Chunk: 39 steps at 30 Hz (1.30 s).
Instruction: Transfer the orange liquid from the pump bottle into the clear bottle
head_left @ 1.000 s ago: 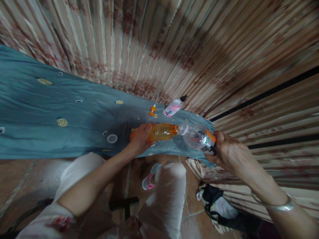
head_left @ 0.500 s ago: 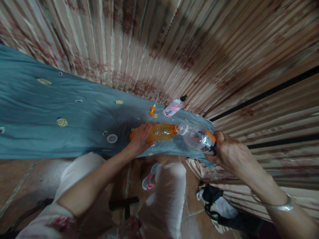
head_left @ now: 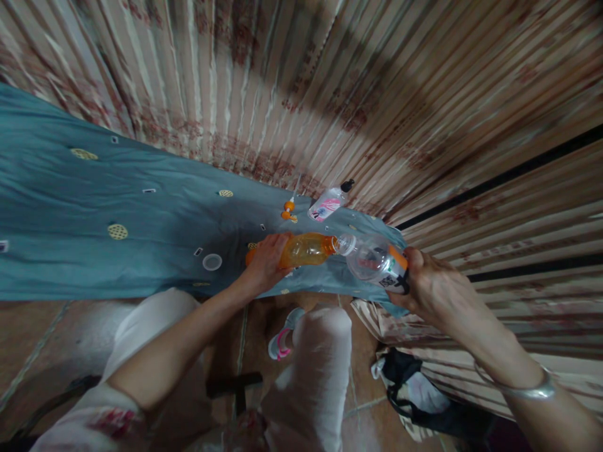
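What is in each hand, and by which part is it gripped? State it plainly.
The left hand grips the orange bottle at its base end. The right hand grips the clear bottle at its base end. The two bottle mouths meet.

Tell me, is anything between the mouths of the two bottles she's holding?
Nothing visible. The left hand holds the orange bottle, the right hand the clear bottle, and their mouths meet neck to neck above the blue cloth.
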Each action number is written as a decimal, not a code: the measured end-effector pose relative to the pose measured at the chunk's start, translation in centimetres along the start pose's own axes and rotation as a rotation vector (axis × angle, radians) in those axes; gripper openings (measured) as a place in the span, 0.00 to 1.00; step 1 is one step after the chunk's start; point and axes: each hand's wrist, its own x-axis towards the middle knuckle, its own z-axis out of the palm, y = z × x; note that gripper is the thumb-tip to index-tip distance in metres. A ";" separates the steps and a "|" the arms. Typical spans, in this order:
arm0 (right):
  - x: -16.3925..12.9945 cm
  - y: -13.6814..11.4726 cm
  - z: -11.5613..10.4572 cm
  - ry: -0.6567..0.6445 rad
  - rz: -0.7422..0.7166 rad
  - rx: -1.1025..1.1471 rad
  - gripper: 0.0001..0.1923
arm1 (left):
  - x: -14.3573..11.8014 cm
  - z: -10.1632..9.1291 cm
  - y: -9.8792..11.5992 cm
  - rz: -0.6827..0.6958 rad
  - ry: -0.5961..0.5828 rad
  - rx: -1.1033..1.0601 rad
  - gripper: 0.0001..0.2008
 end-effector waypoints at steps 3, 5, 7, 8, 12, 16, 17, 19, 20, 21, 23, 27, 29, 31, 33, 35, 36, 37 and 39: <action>0.1 0.0 0.1 -0.006 0.003 0.003 0.13 | 0.0 0.0 0.0 -0.003 -0.006 0.002 0.33; 0.1 -0.1 0.0 -0.013 0.017 0.001 0.13 | 0.0 0.1 0.0 0.001 0.002 0.001 0.33; 0.2 -0.2 -0.1 -0.026 0.027 -0.007 0.14 | 0.0 0.1 -0.1 0.009 0.011 -0.002 0.33; 0.1 -0.2 -0.1 -0.032 0.029 -0.012 0.14 | 0.0 0.2 -0.1 0.011 0.013 -0.002 0.33; 0.1 -0.2 -0.4 -0.029 0.010 -0.004 0.14 | -0.1 0.2 -0.3 0.022 0.013 0.002 0.33; 0.1 -0.2 -0.4 -0.013 0.010 0.010 0.13 | -0.1 0.2 -0.3 0.022 0.009 0.010 0.34; 0.1 -0.2 -0.4 -0.015 0.013 0.013 0.13 | -0.1 0.2 -0.3 0.021 0.006 0.012 0.34; 0.1 -0.2 -0.3 -0.027 0.018 0.020 0.12 | 0.0 0.1 -0.2 0.018 0.007 0.014 0.33; 0.1 -0.1 -0.3 -0.034 0.020 0.023 0.12 | 0.0 0.1 -0.2 0.015 0.009 0.014 0.33; 0.1 -0.1 -0.3 -0.037 0.022 0.027 0.12 | 0.0 0.1 -0.2 0.011 0.010 0.014 0.33; 0.1 -0.1 -0.2 -0.037 0.023 0.033 0.12 | 0.0 0.0 -0.1 0.005 0.012 0.015 0.33; 0.1 -0.1 -0.4 -0.040 0.018 0.018 0.11 | -0.1 -0.1 0.1 0.006 0.006 0.009 0.32; 0.1 -0.2 -0.5 -0.045 0.018 0.013 0.11 | 0.0 -0.2 0.2 -0.001 0.005 0.007 0.33; 0.1 -0.2 -0.6 -0.051 0.019 0.014 0.11 | 0.0 -0.2 0.3 -0.011 0.000 0.008 0.33; 0.1 -0.2 -0.5 -0.060 0.021 0.016 0.11 | 0.0 -0.3 0.3 -0.013 -0.008 0.011 0.34; 0.1 -0.2 -0.4 -0.063 0.024 0.013 0.12 | 0.0 -0.3 0.2 -0.010 -0.008 0.008 0.33; 0.2 -0.2 -0.4 -0.062 0.030 0.007 0.12 | 0.0 -0.3 0.2 -0.007 -0.005 0.003 0.33; 0.2 -0.2 -0.3 -0.061 0.036 0.000 0.12 | 0.0 -0.3 0.2 -0.007 -0.003 -0.001 0.33; 0.2 -0.2 -0.3 -0.057 0.040 -0.007 0.13 | 0.0 -0.2 0.2 -0.009 -0.002 -0.006 0.32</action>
